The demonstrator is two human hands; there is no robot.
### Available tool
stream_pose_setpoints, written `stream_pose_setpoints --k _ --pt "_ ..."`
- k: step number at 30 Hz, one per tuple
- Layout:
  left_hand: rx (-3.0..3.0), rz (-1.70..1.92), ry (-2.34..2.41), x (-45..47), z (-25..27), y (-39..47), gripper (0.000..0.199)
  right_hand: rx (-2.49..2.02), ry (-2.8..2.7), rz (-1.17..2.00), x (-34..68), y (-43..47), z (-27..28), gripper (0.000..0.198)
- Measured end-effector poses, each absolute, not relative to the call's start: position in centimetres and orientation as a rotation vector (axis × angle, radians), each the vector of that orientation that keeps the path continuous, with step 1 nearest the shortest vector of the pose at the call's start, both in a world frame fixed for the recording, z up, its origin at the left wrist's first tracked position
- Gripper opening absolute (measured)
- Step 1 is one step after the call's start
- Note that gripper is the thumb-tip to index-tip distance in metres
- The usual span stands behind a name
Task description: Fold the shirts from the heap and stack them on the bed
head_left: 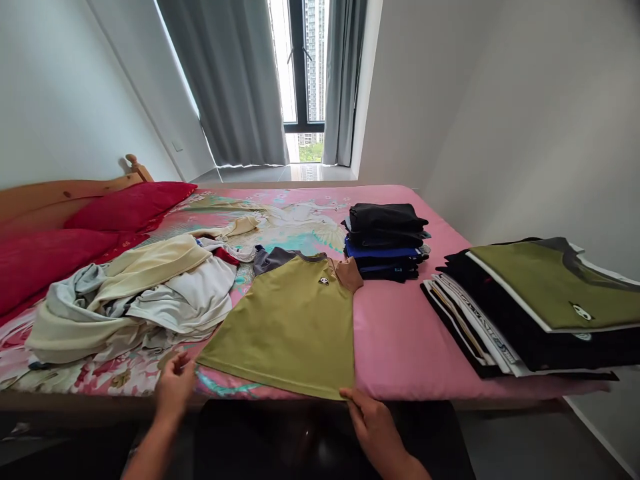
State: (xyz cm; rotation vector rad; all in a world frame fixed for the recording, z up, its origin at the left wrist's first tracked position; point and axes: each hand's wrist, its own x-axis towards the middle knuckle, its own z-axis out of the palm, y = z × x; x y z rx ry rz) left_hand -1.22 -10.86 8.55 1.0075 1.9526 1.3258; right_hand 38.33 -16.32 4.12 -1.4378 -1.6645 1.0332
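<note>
An olive-green T-shirt (295, 320) lies spread on the bed, its collar away from me and its hem at the bed's front edge. It has a small panda motif near the collar, one dark grey sleeve and one brownish sleeve. My right hand (376, 427) pinches the hem's right corner between thumb and fingers. At the hem's left corner is my left hand (174, 387), slightly blurred, with its fingers bent together against the cloth edge. The fabric between both hands looks fairly flat.
A loose heap of cream and white clothes (175, 293) lies to the left, near red pillows (130, 207). Dark folded clothes (385, 230) are stacked beyond the shirt's right side. Another folded stack (530, 313), topped by a similar green shirt, sits at the right edge.
</note>
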Motion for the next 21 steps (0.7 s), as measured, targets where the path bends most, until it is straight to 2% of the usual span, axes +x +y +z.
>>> stream_pose_setpoints --k 2,4,6,10,13,16,18,21 --pt "1.290 1.367 2.183 3.1 6.9 -13.3 0.023 -1.409 -1.623 1.026 38.4 -16.5 3.7 0.030" --pt "1.759 1.238 1.945 8.6 5.7 -15.5 0.030 -1.372 -1.596 0.985 38.4 -16.2 3.8 0.028" --pt "2.102 0.970 1.656 14.1 4.8 -16.7 0.046 -1.327 -1.605 0.946 38.2 -15.6 4.4 0.028" --pt "2.300 0.810 1.474 21.3 3.7 -14.7 0.066 -1.248 -1.679 0.905 37.3 -14.8 6.0 0.028" --pt "2.243 0.800 1.510 22.8 2.7 -11.7 0.060 -1.222 -1.640 0.945 37.4 -14.7 6.2 0.026" --pt "2.214 0.827 1.479 22.5 1.4 -9.9 0.049 -1.297 -1.319 1.117 38.6 -13.2 5.2 0.033" --pt "2.250 0.899 1.423 21.9 0.3 -9.7 0.050 -1.328 -0.967 1.312 39.9 -10.6 4.3 0.034" --pt "2.363 0.959 1.323 21.2 -1.3 -10.2 0.059 -1.142 -0.506 1.578 41.7 -4.5 3.3 0.028"
